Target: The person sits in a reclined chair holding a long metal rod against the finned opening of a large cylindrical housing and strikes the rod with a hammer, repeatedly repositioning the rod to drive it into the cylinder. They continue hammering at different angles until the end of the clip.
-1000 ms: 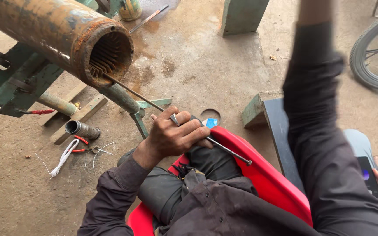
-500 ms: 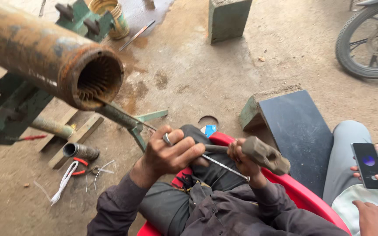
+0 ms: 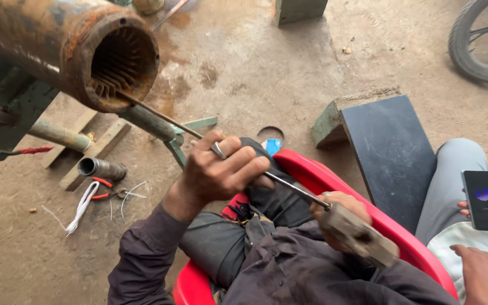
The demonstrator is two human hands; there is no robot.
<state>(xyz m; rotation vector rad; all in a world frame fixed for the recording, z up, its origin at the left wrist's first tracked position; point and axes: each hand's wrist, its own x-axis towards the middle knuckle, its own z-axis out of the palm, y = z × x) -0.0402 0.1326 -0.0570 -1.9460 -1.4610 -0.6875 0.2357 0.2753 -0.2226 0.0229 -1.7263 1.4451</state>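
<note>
The left hand (image 3: 221,172) is closed around a thin steel rod (image 3: 168,120), near the rod's middle. The rod runs from the slotted mouth of the rusty tube (image 3: 117,59), far left, to the near right, where the right hand (image 3: 340,217) grips a blocky hammer (image 3: 360,234) at its end. The rod looks stiff, light and smooth, so it may slip; a firm grip close to the struck end seems best. The tube seems very heavy.
</note>
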